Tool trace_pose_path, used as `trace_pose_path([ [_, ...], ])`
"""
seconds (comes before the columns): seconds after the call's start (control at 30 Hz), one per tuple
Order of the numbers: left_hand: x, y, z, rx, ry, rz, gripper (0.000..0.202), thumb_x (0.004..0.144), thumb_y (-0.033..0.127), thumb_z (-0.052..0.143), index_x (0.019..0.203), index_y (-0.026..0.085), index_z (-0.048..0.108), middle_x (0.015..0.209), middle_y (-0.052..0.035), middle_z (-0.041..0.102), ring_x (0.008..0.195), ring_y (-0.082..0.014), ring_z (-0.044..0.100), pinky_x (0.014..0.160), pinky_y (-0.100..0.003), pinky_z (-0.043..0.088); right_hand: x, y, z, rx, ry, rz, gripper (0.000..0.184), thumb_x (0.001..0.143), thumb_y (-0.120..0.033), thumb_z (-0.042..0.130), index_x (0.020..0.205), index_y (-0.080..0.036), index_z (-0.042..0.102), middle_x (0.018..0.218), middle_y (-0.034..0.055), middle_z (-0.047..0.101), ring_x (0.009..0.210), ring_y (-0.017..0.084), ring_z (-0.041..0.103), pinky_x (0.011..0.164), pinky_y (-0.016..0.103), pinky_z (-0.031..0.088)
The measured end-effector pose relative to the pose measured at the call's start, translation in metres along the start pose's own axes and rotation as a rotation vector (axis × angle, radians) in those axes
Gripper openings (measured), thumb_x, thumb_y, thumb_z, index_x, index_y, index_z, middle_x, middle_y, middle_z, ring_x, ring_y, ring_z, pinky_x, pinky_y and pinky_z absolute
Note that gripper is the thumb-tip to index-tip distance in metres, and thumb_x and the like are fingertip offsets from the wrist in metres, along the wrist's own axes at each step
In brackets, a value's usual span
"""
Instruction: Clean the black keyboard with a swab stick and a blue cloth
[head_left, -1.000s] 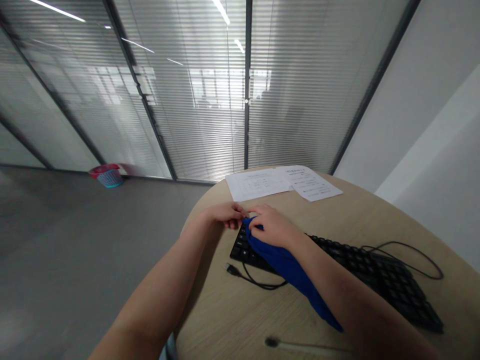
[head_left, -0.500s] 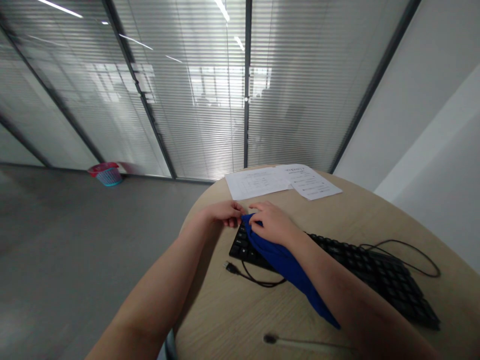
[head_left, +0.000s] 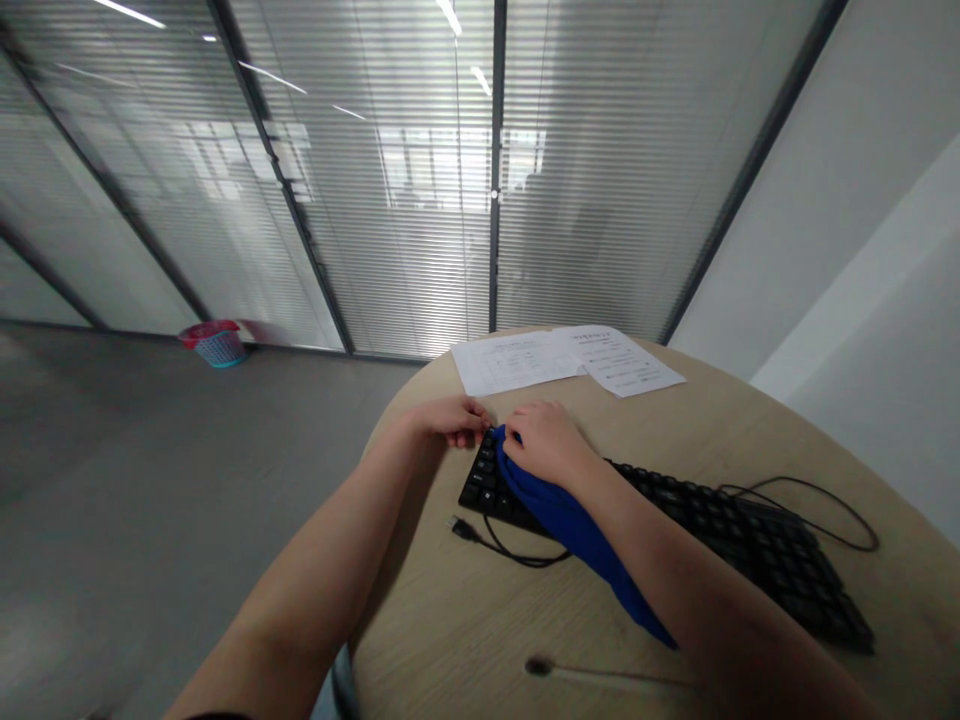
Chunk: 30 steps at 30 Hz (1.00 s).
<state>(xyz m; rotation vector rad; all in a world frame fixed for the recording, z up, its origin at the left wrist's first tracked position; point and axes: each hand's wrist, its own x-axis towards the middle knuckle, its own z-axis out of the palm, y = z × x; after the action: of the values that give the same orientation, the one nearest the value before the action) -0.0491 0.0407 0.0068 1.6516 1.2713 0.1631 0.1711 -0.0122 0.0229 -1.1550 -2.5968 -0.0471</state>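
Head view: one blue cloth (head_left: 559, 510) on one keyboard (head_left: 742, 535)

On one table (head_left: 450, 620), our right hand (head_left: 546, 437) grips the cloth; our left hand (head_left: 459, 420) narrows its fingers at the keyboard's corner, holding what, we cannot tell. Two sheets (head_left: 517, 362) lie beyond.

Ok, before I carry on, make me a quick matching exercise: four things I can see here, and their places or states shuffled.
Things
1. blue cloth
2. keyboard
3. printed sheets
4. basket

Places and states
A. on the floor, off to the left
B. black, partly hidden by something draped across it and by the right arm
C. bunched under the right hand
D. flat and white, on the far side of the table

Right pairs: 1-C, 2-B, 3-D, 4-A
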Motion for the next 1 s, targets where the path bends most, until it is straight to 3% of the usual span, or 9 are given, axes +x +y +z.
trace_pose_path([
  [0.1,0.005,-0.004,-0.001,-0.007,-0.013,-0.012,0.024,0.077,0.038,0.067,0.089,0.017,0.066,0.071,0.0008,0.068,0.050,-0.0085,0.056,0.043,-0.018,0.040,-0.002,0.006,-0.013,-0.032,-0.092,0.086,0.025,0.088,-0.026,0.055,0.079,-0.017,0.076,0.085,0.0140,0.075,0.081,0.026,0.065,0.075,0.037,0.044],
  [0.23,0.007,-0.006,-0.002,-0.008,-0.025,0.002,0.023,0.076,0.037,0.067,0.089,0.017,0.066,0.072,0.0005,0.068,0.051,-0.0089,0.058,0.043,-0.017,0.040,-0.012,0.024,-0.042,0.148,-0.346,0.137,0.018,0.079,-0.025,0.059,0.069,-0.021,0.074,0.069,0.0053,0.071,0.062,0.019,0.059,0.057,0.029,0.038],
  [0.37,0.006,-0.005,-0.001,-0.010,-0.008,-0.017,0.022,0.078,0.034,0.065,0.091,0.017,0.067,0.071,0.0002,0.068,0.051,-0.0091,0.057,0.044,-0.018,0.040,-0.024,0.039,-0.070,0.475,-0.647,0.005,0.018,0.076,-0.021,0.057,0.068,-0.021,0.074,0.059,-0.0031,0.063,0.055,0.013,0.053,0.054,0.024,0.038],
  [0.47,0.005,-0.003,0.000,0.003,-0.001,-0.026,0.022,0.079,0.034,0.064,0.093,0.018,0.068,0.072,0.0000,0.069,0.052,-0.0090,0.058,0.045,-0.017,0.041,-0.028,0.044,-0.078,0.708,-0.739,-0.137,0.016,0.077,-0.028,0.064,0.074,-0.020,0.077,0.069,-0.0026,0.069,0.067,0.014,0.061,0.064,0.024,0.046],
  [0.57,0.004,-0.001,0.000,0.016,-0.005,-0.022,0.024,0.079,0.035,0.065,0.095,0.018,0.069,0.073,-0.0002,0.069,0.053,-0.0088,0.058,0.045,-0.016,0.041,-0.023,0.042,-0.066,0.808,-0.563,-0.137,0.020,0.082,-0.035,0.066,0.086,-0.021,0.079,0.089,0.0008,0.076,0.085,0.019,0.067,0.078,0.027,0.050],
  [0.7,0.003,-0.001,0.000,0.011,-0.002,-0.025,0.026,0.078,0.037,0.068,0.095,0.018,0.069,0.072,-0.0001,0.069,0.052,-0.0088,0.058,0.044,-0.017,0.040,-0.011,0.034,-0.030,0.496,-0.180,0.026,0.013,0.083,-0.025,0.069,0.087,-0.022,0.080,0.090,0.0035,0.078,0.083,0.020,0.068,0.079,0.031,0.049],
  [0.83,0.003,-0.002,0.000,0.012,0.011,-0.014,0.024,0.079,0.038,0.067,0.091,0.018,0.068,0.072,-0.0003,0.070,0.051,-0.0089,0.058,0.044,-0.017,0.040,-0.008,0.035,-0.004,0.340,-0.097,-0.109,0.013,0.087,-0.022,0.068,0.092,-0.024,0.081,0.095,0.0040,0.076,0.089,0.019,0.067,0.085,0.031,0.047],
  [1.0,0.004,-0.001,0.001,0.022,0.000,-0.023,0.024,0.081,0.037,0.065,0.095,0.017,0.068,0.073,-0.0014,0.071,0.052,-0.0092,0.059,0.043,-0.015,0.042,-0.013,0.037,0.000,0.254,-0.083,-0.182,0.017,0.092,-0.027,0.066,0.100,-0.026,0.080,0.101,0.0055,0.071,0.094,0.020,0.064,0.086,0.032,0.046],
])
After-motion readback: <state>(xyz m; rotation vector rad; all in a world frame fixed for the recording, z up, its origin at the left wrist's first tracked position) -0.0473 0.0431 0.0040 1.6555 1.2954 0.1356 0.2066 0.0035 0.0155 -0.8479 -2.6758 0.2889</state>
